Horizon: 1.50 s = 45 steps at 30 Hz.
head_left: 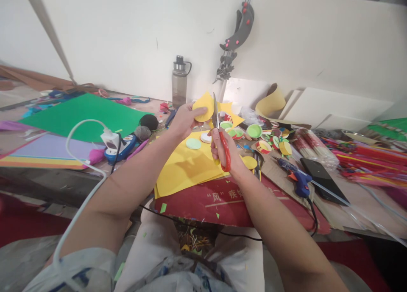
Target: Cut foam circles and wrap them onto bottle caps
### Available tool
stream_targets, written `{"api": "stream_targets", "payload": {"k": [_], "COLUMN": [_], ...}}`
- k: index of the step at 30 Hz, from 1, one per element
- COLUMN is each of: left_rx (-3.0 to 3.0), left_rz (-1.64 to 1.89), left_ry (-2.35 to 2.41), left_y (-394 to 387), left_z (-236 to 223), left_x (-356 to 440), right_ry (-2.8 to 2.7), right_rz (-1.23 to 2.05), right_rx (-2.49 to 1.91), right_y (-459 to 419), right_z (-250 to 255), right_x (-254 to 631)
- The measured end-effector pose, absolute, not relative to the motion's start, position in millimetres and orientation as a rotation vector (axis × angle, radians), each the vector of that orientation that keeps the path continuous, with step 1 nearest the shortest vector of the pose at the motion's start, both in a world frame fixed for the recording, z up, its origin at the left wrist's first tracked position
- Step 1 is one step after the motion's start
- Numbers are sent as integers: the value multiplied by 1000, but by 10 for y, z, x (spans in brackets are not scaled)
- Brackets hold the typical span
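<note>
Scissors (226, 154) gripped in R hand (234, 151), yellow piece (204, 103) pinched in L hand (184, 120); lower edge rounded, top pt. apparently left to trim

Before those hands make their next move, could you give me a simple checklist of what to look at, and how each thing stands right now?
1. Left hand has hold of the yellow piece: ok, it is pinched between thumb and fingers.
2. Right hand has hold of the red-handled scissors: ok.
3. Left thumb clear of the blades: ok, it shows to their left, apart from them.
4. Glue gun away from both hands: ok, it lies off to the right.
5. Glue gun cool: cannot tell.
6. Bottle upright with its cap on: ok.
</note>
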<state>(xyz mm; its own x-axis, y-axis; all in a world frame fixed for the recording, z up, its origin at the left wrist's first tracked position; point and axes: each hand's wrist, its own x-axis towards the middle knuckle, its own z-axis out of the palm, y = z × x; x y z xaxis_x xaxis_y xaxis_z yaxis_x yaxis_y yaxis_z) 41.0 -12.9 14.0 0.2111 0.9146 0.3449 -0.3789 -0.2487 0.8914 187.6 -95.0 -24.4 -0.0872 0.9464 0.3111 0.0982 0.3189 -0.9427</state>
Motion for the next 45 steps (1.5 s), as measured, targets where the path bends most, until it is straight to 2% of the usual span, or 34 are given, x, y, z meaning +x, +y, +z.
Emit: {"api": "stream_targets", "payload": {"k": [28, 45], "left_rx": [1262, 1318], "left_rz": [1357, 1331], "left_ry": [673, 590], "left_y": [-188, -128], "left_z": [223, 120], "left_x": [407, 405], "right_ry": [-1471, -1477], "right_rz": [955, 945], "right_rx": [-1058, -1027], "right_y": [-986, -926], "right_z": [-216, -281], "right_x": [1883, 1885]}}
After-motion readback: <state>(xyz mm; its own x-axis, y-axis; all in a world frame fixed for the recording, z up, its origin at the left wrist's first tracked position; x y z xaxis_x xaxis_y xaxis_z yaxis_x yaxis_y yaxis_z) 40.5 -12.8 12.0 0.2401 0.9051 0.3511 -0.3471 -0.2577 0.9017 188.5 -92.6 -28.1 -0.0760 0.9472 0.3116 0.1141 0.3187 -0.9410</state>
